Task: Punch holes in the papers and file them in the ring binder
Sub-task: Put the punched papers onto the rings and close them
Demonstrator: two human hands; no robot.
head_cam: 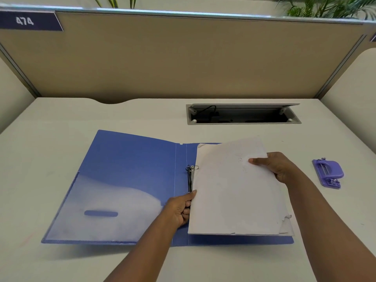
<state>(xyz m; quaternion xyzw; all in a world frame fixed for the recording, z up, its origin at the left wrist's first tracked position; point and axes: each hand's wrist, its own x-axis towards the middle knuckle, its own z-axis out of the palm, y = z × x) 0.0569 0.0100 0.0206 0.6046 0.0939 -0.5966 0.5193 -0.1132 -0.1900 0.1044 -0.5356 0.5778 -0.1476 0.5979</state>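
Observation:
A blue ring binder [130, 169] lies open on the desk, its metal rings [192, 168] at the spine. A stack of white papers [230, 192] lies over the binder's right half, its left edge at the rings. My left hand [181, 208] pinches the stack's lower left edge beside the ring bar. My right hand [274, 165] grips the right edge of the papers, thumb on top. A purple hole punch [328, 173] sits on the desk to the right, apart from both hands.
A grey cable tray [243, 114] with its lid raised is sunk into the desk behind the binder. A beige partition [183, 58] closes the back. The binder's left cover has a clear pocket [97, 208].

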